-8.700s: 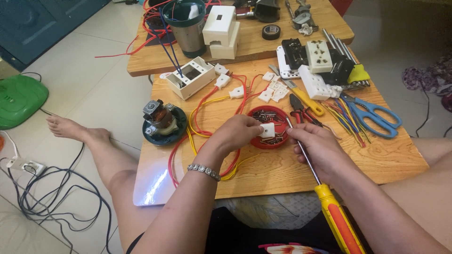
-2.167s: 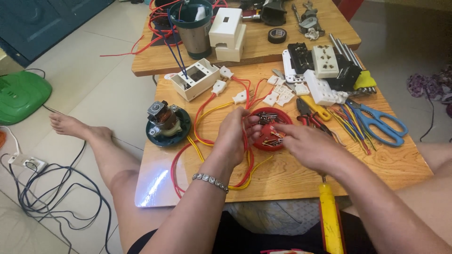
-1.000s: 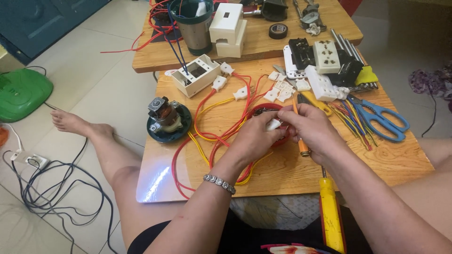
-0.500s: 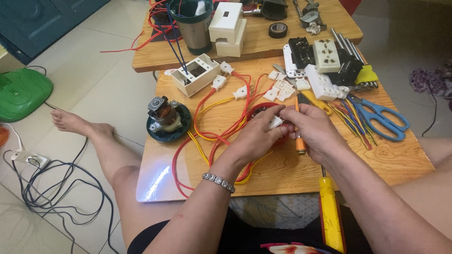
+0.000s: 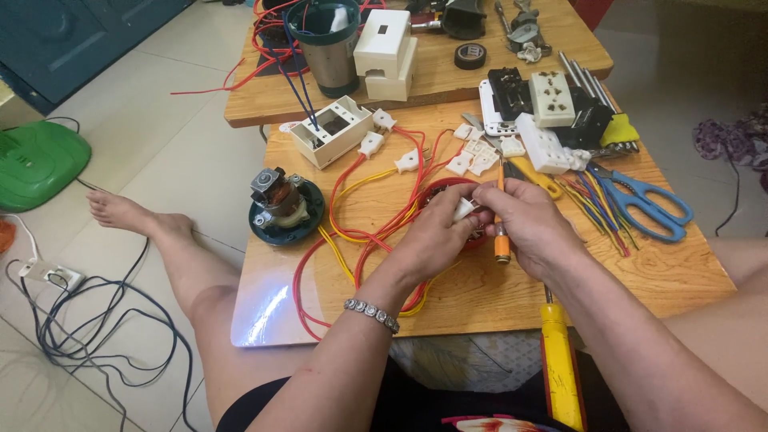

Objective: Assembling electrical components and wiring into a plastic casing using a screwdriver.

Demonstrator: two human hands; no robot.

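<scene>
My left hand (image 5: pixel 432 240) pinches a small white connector (image 5: pixel 464 210) wired with red and yellow leads (image 5: pixel 360 232). It hovers over a round red part (image 5: pixel 438 189) on the wooden table (image 5: pixel 480 296). My right hand (image 5: pixel 534 228) is close beside it, holding a small orange-handled screwdriver (image 5: pixel 502 242) upright, tip up near the connector. The two hands almost touch. A big yellow-handled screwdriver (image 5: pixel 560 360) lies loose at the table's front edge by my right forearm.
A motor in a green base (image 5: pixel 280 210) and an open white box (image 5: pixel 332 132) are at the left. Blue scissors (image 5: pixel 644 204), loose coloured wires (image 5: pixel 596 200) and sockets (image 5: pixel 552 100) sit at the right. A metal cup (image 5: pixel 324 40) stands behind. Cables (image 5: pixel 80 336) lie on the floor.
My right hand has put down the big yellow screwdriver and taken the small orange one. Over the last second both hands stay nearly still on the connector.
</scene>
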